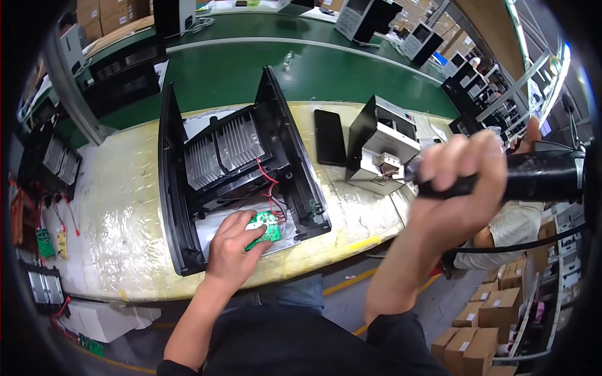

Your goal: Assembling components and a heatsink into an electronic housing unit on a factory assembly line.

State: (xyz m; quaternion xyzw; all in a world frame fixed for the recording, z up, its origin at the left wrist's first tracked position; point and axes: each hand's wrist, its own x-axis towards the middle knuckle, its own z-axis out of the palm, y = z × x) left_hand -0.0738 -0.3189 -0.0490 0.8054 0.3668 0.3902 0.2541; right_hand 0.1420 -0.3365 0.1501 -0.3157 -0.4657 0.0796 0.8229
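Observation:
My left hand (233, 247) is closed on a small green circuit board (269, 228), fingers pressed over its left side. Red and black wires run from the board up to a finned metal heatsink (235, 145), which sits between the tall side walls of a black plastic housing (170, 207). On the right, my right hand (463, 172) is wrapped round a black electric screwdriver (544, 177), held sideways. Its tip end is beside the metal mouth of a black-and-white box (384, 141), which looks like a screw feeder; whether they touch is unclear.
A black phone (330, 136) lies between housing and feeder. The bench has a plastic-wrapped padded top (119, 213), with a green work surface (238, 66) beyond. Other heatsinks with boards (59, 164) stand at left. A black cable (520, 245) hangs at right, near another person's sleeve (517, 229).

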